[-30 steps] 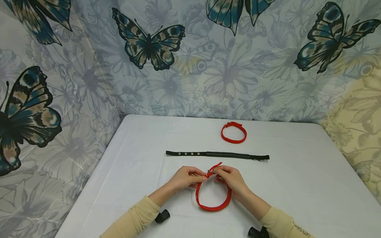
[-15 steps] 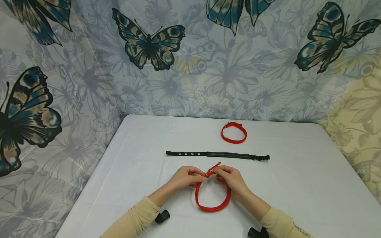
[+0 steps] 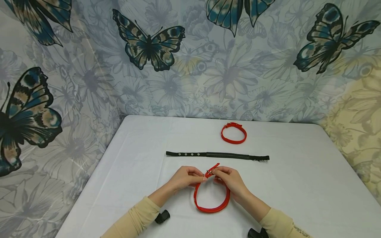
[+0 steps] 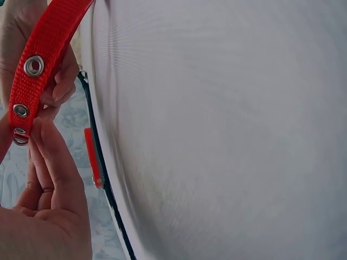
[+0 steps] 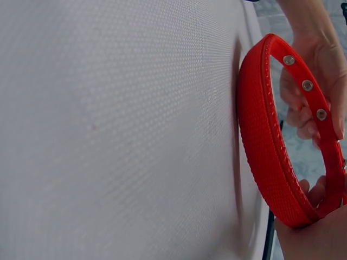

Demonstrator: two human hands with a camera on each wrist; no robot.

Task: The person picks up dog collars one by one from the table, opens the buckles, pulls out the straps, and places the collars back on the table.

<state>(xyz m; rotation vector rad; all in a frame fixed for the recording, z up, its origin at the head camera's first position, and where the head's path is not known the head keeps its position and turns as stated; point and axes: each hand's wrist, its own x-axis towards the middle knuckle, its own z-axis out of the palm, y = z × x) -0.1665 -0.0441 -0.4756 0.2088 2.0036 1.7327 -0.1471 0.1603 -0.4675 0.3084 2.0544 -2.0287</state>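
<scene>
Plainly, both hands attend to one red collar, bent into a ring between them over the near part of the white table. The left hand curls its fingers and pinches the strap just left of the metal buckle, likely to steady the band, whose row of metal eyelets runs along that side. The right hand pinches beside the buckle with thumb and fingers, a grip that seems chosen for fine control of so small a fitting. Past the buckle, the strap's free tip points away from the person; how the prong sits is too small to tell. With both grips at the far side of the ring, its wide padded part hangs toward the person, leaving the buckle in sight. Beyond the hands a black strap lies stretched straight, and farther back rests a second red collar, looped, both well apart from the fingers' work.
</scene>
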